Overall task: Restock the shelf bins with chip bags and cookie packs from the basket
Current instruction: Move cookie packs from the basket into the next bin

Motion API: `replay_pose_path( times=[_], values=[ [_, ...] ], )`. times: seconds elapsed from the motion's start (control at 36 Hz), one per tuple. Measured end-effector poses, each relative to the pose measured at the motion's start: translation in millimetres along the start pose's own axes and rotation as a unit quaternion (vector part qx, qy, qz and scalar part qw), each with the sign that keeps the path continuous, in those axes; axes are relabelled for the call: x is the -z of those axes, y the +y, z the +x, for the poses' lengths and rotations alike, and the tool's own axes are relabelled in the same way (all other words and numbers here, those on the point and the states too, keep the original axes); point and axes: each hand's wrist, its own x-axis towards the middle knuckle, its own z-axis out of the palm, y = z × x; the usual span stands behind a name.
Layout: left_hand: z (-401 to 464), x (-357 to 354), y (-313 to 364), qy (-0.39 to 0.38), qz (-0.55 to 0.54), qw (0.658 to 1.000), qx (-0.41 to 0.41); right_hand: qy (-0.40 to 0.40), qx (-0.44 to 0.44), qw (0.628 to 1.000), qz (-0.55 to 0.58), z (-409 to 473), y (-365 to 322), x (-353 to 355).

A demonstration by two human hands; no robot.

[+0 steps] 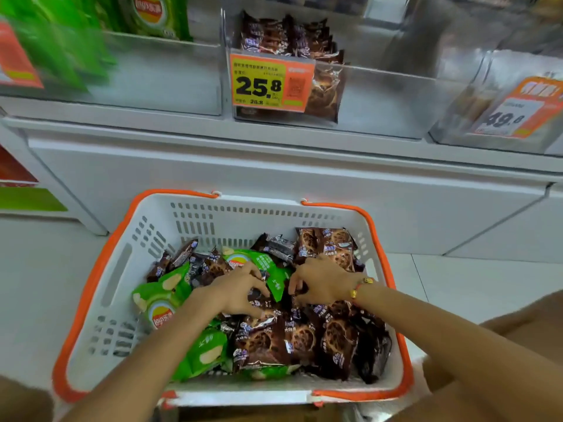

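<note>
White shop shelving (274, 166) fills the view ahead of you, with clear plastic bins along its top. Leftmost, one bin (158, 74) holds green chip bags (152, 16), blurred at the edge. Next, the middle bin (380, 99) holds brown cookie packs (292, 38) stacked at its left end, behind an orange price tag (269, 82) reading 25.8. Farther right, another bin carries a tag (515, 112) reading 49.8.

Below the shelf, right in front of you, sits a white basket (195, 217) with orange handles. It holds more green chip bags (161, 300), mostly on its left, and many brown cookie packs (304, 339) through the middle and right.

Both your hands reach down into the basket, close together near its centre. Your left hand (237, 292) curls its fingers around a cookie pack (259, 300) on top of the pile. Your right hand (323, 283), with a beaded bracelet (361, 287) at the wrist, pinches another dark pack (300, 290) just beside it.
</note>
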Motion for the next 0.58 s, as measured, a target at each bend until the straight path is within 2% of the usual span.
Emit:
replay_pose_path(
  times=[0.19, 0.28, 0.36, 0.44, 0.5, 0.58],
  values=[
    [3.6, -11.9, 1.6, 0.011, 0.035, 0.999, -0.006, -0.111, 0.04, 0.991, -0.057, -0.2, -20.5, -30.1],
    [6.2, -14.6, 1.2, 0.005, 0.023, 1.0, -0.006, -0.107, 0.038, 0.992, -0.051, -1.9, -20.6, -31.4],
    [7.7, -8.4, 1.5, -0.012, -0.007, 1.0, -0.006, -0.11, 0.024, 0.993, 0.039, -2.6, -15.6, -17.3],
    [5.7, 7.3, 4.5, -0.003, -0.143, 0.99, -0.006, -0.082, -0.003, 0.986, 0.148, -1.8, -9.1, 5.0],
    [2.2, 23.1, 10.6, 0.042, -0.214, 0.976, -0.007, -0.055, -0.023, 0.976, 0.211, -1.1, -3.9, 21.0],
    [-6.3, 52.2, 24.2, 0.119, -0.266, 0.957, 0.001, -0.015, -0.043, 0.951, 0.305, -2.6, 6.4, 45.7]
  ],
)
